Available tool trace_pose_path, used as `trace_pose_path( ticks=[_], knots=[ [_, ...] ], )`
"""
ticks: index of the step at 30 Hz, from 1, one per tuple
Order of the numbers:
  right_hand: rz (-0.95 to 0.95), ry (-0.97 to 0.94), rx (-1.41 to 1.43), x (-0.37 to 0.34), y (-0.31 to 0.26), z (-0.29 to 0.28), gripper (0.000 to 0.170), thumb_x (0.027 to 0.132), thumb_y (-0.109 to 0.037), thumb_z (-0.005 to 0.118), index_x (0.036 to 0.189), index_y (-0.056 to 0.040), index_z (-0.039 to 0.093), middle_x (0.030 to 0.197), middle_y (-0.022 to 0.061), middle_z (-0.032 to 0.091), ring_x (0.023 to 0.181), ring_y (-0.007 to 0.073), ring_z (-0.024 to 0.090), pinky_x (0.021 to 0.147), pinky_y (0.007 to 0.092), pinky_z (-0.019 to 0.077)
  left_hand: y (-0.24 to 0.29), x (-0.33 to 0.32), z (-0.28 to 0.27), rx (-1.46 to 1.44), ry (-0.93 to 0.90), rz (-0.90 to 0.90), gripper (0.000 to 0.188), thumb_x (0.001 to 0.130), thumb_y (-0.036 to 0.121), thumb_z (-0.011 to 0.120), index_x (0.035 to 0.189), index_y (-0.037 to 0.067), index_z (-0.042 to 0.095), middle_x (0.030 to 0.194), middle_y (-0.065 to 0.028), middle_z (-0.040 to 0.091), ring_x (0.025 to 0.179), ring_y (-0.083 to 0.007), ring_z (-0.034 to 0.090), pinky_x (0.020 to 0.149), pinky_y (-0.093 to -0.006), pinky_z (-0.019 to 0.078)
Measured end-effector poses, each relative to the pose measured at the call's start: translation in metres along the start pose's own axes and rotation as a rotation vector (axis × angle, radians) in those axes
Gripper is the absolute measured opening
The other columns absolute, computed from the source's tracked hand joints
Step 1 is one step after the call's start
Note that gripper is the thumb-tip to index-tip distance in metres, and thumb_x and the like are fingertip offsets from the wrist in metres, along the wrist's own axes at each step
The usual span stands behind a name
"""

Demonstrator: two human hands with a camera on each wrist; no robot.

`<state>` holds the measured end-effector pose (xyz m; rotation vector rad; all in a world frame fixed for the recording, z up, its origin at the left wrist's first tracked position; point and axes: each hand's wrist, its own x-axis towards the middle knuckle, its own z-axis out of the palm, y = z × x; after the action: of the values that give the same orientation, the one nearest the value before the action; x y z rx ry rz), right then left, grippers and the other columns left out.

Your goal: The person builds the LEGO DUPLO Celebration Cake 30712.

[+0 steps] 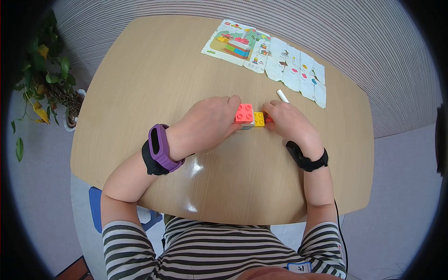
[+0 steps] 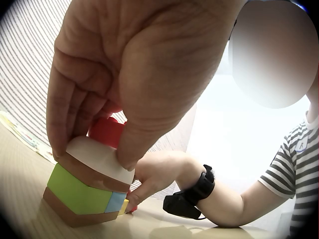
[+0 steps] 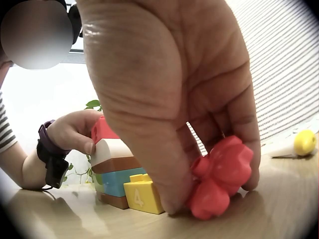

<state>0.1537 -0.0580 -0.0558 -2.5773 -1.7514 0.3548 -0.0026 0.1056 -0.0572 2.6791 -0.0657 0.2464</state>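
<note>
A layered block stack stands on the table, with a red brick (image 1: 243,114) on top and a white layer (image 2: 99,158) under it. Brown, green (image 2: 75,189) and blue (image 3: 119,182) layers lie lower. My left hand (image 1: 205,122) grips the stack near its top, thumb on one side and fingers on the other. Beside the stack, on the table, is a yellow brick (image 3: 142,193) marked 4. My right hand (image 1: 294,122) pinches a red flower-shaped piece (image 3: 228,167) just right of the yellow brick; in the head view fingers mostly hide it.
Beyond the right hand lies a white cylinder (image 1: 282,96), with a yellow end (image 3: 305,143) in the right wrist view. An unfolded instruction sheet (image 1: 280,65) lies along the table's far edge. A potted plant (image 1: 56,84) stands off the table at left.
</note>
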Motion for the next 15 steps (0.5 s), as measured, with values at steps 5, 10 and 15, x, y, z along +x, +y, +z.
trace_pose_path(
  ticks=[5, 10, 15],
  knots=[
    [-0.015, 0.015, 0.008, -0.0007, 0.0009, 0.0005, 0.02, 0.075, -0.006, 0.067, 0.091, -0.0012, 0.057, 0.086, 0.0145, 0.061, 0.082, 0.0329, 0.059, 0.075, 0.0393, 0.0485, 0.0003, 0.0001, 0.0009, -0.006, 0.018, 0.012, 0.037, 0.08, 0.021, 0.068, 0.102, 0.0, 0.048, 0.079, -0.0183, 0.06, 0.077, -0.0345, 0.06, 0.068, -0.0406, 0.048],
    [-0.008, 0.014, 0.009, -0.0002, 0.0016, 0.0017, 0.019, 0.075, -0.006, 0.066, 0.09, -0.0013, 0.057, 0.086, 0.0145, 0.061, 0.082, 0.0329, 0.059, 0.075, 0.0393, 0.0485, 0.0004, 0.0, 0.0019, -0.015, 0.02, 0.012, 0.037, 0.08, 0.022, 0.068, 0.102, 0.0, 0.048, 0.08, -0.0184, 0.06, 0.078, -0.0344, 0.06, 0.068, -0.0407, 0.0479],
    [-0.006, 0.013, 0.008, -0.0004, 0.0008, 0.0008, 0.018, 0.075, -0.005, 0.066, 0.09, -0.0013, 0.057, 0.086, 0.0142, 0.061, 0.083, 0.0324, 0.06, 0.075, 0.0388, 0.0485, 0.0009, -0.0002, 0.0013, -0.008, 0.019, 0.009, 0.036, 0.08, 0.022, 0.068, 0.102, 0.0, 0.048, 0.08, -0.0183, 0.06, 0.078, -0.0343, 0.06, 0.068, -0.0404, 0.048]
  ],
)
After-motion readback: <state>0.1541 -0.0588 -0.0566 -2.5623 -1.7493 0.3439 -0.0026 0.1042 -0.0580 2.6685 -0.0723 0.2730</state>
